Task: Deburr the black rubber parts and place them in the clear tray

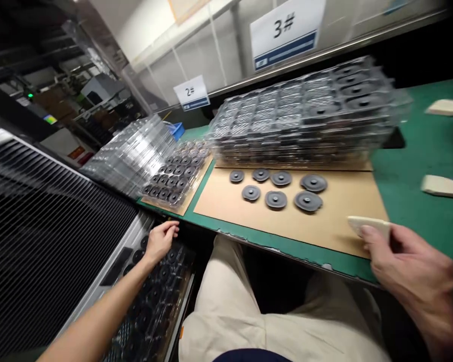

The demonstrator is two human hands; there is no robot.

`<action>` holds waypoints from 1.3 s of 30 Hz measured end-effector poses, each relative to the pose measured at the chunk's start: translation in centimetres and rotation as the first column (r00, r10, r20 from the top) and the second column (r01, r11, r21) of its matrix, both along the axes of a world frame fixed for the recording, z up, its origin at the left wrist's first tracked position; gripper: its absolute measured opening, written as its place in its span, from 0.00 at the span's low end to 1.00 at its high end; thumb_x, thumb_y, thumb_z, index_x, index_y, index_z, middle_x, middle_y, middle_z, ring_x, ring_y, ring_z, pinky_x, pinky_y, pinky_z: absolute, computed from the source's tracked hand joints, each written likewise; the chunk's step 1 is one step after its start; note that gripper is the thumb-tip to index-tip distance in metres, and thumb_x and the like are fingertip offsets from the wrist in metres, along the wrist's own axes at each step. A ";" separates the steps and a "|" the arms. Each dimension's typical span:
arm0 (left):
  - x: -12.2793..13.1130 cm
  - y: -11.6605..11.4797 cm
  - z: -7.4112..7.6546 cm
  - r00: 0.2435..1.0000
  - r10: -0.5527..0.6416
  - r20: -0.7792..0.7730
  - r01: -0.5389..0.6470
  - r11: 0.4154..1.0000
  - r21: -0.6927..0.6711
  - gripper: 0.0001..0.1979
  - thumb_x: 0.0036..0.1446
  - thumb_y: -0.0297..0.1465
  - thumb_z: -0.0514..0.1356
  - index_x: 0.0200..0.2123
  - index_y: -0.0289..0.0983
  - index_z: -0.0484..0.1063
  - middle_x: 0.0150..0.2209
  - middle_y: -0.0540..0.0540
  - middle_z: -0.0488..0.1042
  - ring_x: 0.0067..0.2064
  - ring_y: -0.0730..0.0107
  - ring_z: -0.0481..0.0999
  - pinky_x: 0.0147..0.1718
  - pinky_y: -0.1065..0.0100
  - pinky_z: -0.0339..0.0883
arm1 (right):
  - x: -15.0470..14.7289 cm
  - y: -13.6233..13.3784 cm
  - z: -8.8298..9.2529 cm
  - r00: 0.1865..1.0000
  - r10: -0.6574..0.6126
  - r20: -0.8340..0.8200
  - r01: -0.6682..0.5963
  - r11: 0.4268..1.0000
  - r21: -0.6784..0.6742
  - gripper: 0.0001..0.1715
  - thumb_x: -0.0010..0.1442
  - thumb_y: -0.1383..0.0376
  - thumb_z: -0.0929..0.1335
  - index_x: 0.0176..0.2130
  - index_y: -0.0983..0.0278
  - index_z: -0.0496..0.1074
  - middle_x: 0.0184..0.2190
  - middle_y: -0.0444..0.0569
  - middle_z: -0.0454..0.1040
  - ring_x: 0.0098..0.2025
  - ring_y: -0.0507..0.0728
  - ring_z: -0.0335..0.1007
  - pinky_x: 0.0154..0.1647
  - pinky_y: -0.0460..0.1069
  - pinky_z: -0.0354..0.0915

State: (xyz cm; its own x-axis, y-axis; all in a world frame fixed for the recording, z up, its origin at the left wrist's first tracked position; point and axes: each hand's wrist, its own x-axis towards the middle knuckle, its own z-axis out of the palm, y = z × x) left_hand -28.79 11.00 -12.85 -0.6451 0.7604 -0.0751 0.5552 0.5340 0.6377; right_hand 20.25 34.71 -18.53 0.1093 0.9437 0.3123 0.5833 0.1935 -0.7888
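Cream tool (377, 225) is lying roughly left-right, right hand (411, 261) gripping it in its fingers, grey discs (276, 199) sitting left and far on cardboard (226, 200), left hand (160, 243) hanging farther left, grip unclear.

Seven discs (275, 200) are lying in two rows, four behind three, on the board (226, 198), a tray stack (287, 120) standing behind them and two blocks (445, 186) resting to the right on the bench (411, 166). Left of the board a loaded tray (169, 181) is sitting, a tray pile (132, 156) lying farther left. Right hand (407, 261) is holding a third block (375, 227) over the board's right front corner; left hand (161, 241) is hanging off the bench's front edge.
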 end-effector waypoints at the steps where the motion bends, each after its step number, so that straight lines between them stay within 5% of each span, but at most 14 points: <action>1: 0.5 3.6 0.7 0.997 -0.069 -0.033 0.070 0.997 0.031 0.16 0.69 0.40 0.60 0.52 0.35 0.74 0.47 0.42 0.77 0.44 0.62 0.79 0.45 0.55 0.77 | 0.0 0.0 0.0 1.000 -0.001 0.018 0.001 1.000 0.003 0.18 0.58 0.48 0.72 0.38 0.58 0.78 0.25 0.50 0.74 0.25 0.57 0.67 0.29 0.54 0.60; 5: 4.0 16.6 1.5 0.953 -0.258 -0.161 0.275 0.957 0.092 0.16 0.68 0.38 0.62 0.54 0.37 0.73 0.55 0.40 0.74 0.52 0.58 0.76 0.52 0.50 0.74 | -0.2 -0.4 0.7 0.997 0.040 0.065 -0.046 0.993 0.106 0.19 0.62 0.49 0.69 0.33 0.61 0.74 0.23 0.47 0.69 0.24 0.55 0.63 0.28 0.51 0.58; 8: 7.1 23.8 0.5 0.936 -0.272 -0.221 0.302 0.947 0.113 0.20 0.67 0.38 0.63 0.58 0.37 0.71 0.58 0.39 0.71 0.56 0.53 0.74 0.55 0.46 0.71 | -0.5 -0.6 1.1 0.993 0.066 0.096 -0.082 0.980 0.181 0.21 0.66 0.50 0.66 0.29 0.62 0.69 0.23 0.45 0.66 0.25 0.54 0.60 0.30 0.50 0.57; 11: 9.6 27.7 -0.9 0.940 -0.255 -0.226 0.292 0.945 0.147 0.21 0.66 0.39 0.64 0.58 0.37 0.70 0.60 0.38 0.70 0.58 0.51 0.72 0.57 0.44 0.69 | -0.5 -0.5 1.1 0.985 0.106 0.135 -0.133 0.968 0.212 0.20 0.68 0.52 0.65 0.29 0.61 0.67 0.26 0.46 0.68 0.28 0.55 0.62 0.33 0.49 0.57; 14: 10.9 28.4 -1.7 0.956 -0.230 -0.181 0.265 0.942 0.207 0.20 0.66 0.38 0.64 0.58 0.37 0.71 0.61 0.38 0.69 0.60 0.50 0.71 0.58 0.43 0.68 | -0.5 -0.5 1.0 0.978 0.125 0.167 -0.160 0.963 0.218 0.18 0.69 0.54 0.65 0.31 0.61 0.67 0.28 0.47 0.70 0.30 0.56 0.64 0.34 0.49 0.57; 17: 10.8 26.9 -1.3 0.978 -0.190 -0.091 0.209 0.933 0.293 0.20 0.66 0.37 0.64 0.58 0.37 0.71 0.61 0.38 0.69 0.60 0.51 0.71 0.58 0.44 0.69 | -0.6 -0.6 1.2 0.974 0.134 0.181 -0.173 0.960 0.222 0.18 0.70 0.54 0.65 0.31 0.61 0.68 0.29 0.48 0.71 0.30 0.56 0.64 0.34 0.49 0.57; 20: 10.6 22.8 0.0 0.987 -0.155 0.052 0.124 0.915 0.383 0.21 0.66 0.37 0.63 0.59 0.37 0.70 0.60 0.38 0.71 0.56 0.53 0.75 0.54 0.47 0.73 | -0.7 -0.6 1.3 0.973 0.141 0.183 -0.182 0.955 0.232 0.18 0.69 0.54 0.65 0.31 0.61 0.68 0.28 0.48 0.71 0.28 0.56 0.63 0.32 0.50 0.56; 26: 15.4 8.1 0.5 0.898 -0.191 0.397 -0.012 0.890 0.457 0.31 0.63 0.45 0.63 0.64 0.35 0.68 0.60 0.32 0.72 0.44 0.56 0.83 0.39 0.59 0.81 | -0.7 -0.2 1.4 0.972 0.089 0.219 -0.147 0.953 0.264 0.18 0.68 0.54 0.65 0.29 0.61 0.67 0.25 0.47 0.67 0.26 0.56 0.61 0.30 0.50 0.55; 30: 19.9 -0.1 -0.4 0.831 -0.216 0.513 -0.014 0.914 0.406 0.31 0.59 0.41 0.69 0.64 0.44 0.69 0.62 0.36 0.72 0.48 0.53 0.82 0.41 0.60 0.80 | -2.5 -4.8 3.1 0.992 0.008 0.128 -0.038 0.970 0.239 0.20 0.67 0.51 0.66 0.31 0.62 0.69 0.26 0.49 0.69 0.28 0.58 0.63 0.33 0.52 0.59; 32: 21.2 -2.0 -0.3 0.874 -0.250 0.418 0.067 0.912 0.405 0.31 0.58 0.37 0.70 0.65 0.48 0.69 0.62 0.39 0.72 0.50 0.54 0.80 0.43 0.61 0.78 | -4.5 -9.2 4.6 0.987 0.135 -0.086 -0.134 0.991 0.012 0.19 0.68 0.50 0.68 0.37 0.63 0.74 0.27 0.49 0.72 0.29 0.58 0.67 0.33 0.51 0.62; 34: 21.7 -2.6 0.1 0.916 -0.312 0.254 0.188 0.889 0.417 0.33 0.58 0.33 0.70 0.65 0.50 0.69 0.62 0.41 0.72 0.51 0.54 0.79 0.41 0.64 0.77 | -6.8 -13.9 6.1 0.837 0.386 -0.387 -0.502 0.824 -0.263 0.18 0.69 0.50 0.68 0.44 0.62 0.76 0.33 0.50 0.77 0.35 0.59 0.74 0.37 0.51 0.67; 36: 21.7 -2.6 0.6 0.909 -0.388 0.152 0.293 0.855 0.428 0.33 0.57 0.30 0.70 0.66 0.50 0.69 0.62 0.42 0.72 0.52 0.52 0.78 0.37 0.64 0.77 | -8.7 -17.5 7.2 0.669 0.453 -0.589 -0.714 0.612 -0.340 0.18 0.71 0.51 0.67 0.46 0.62 0.76 0.38 0.50 0.78 0.40 0.59 0.74 0.40 0.50 0.69; 37: 21.6 -2.5 0.9 0.894 -0.428 0.133 0.336 0.837 0.432 0.33 0.57 0.29 0.69 0.66 0.49 0.69 0.63 0.42 0.72 0.54 0.51 0.77 0.39 0.63 0.77 | -9.4 -18.8 7.4 0.628 0.455 -0.632 -0.754 0.556 -0.349 0.18 0.71 0.51 0.67 0.45 0.62 0.76 0.38 0.49 0.77 0.40 0.58 0.73 0.41 0.49 0.68; 39: 21.4 -2.6 1.2 0.859 -0.494 0.131 0.397 0.806 0.439 0.33 0.57 0.28 0.68 0.65 0.50 0.70 0.63 0.44 0.72 0.59 0.49 0.75 0.50 0.58 0.76 | -10.2 -19.9 7.4 0.617 0.441 -0.652 -0.764 0.534 -0.362 0.18 0.71 0.51 0.67 0.43 0.63 0.76 0.37 0.48 0.76 0.38 0.57 0.71 0.39 0.48 0.67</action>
State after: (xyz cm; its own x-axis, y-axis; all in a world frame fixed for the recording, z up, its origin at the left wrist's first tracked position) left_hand -7.37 8.41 -11.64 -0.2282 0.9564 0.1823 0.4833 -0.0513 0.8740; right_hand 10.08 14.77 -11.12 -0.5947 0.7775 -0.2046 0.0635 -0.2082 -0.9760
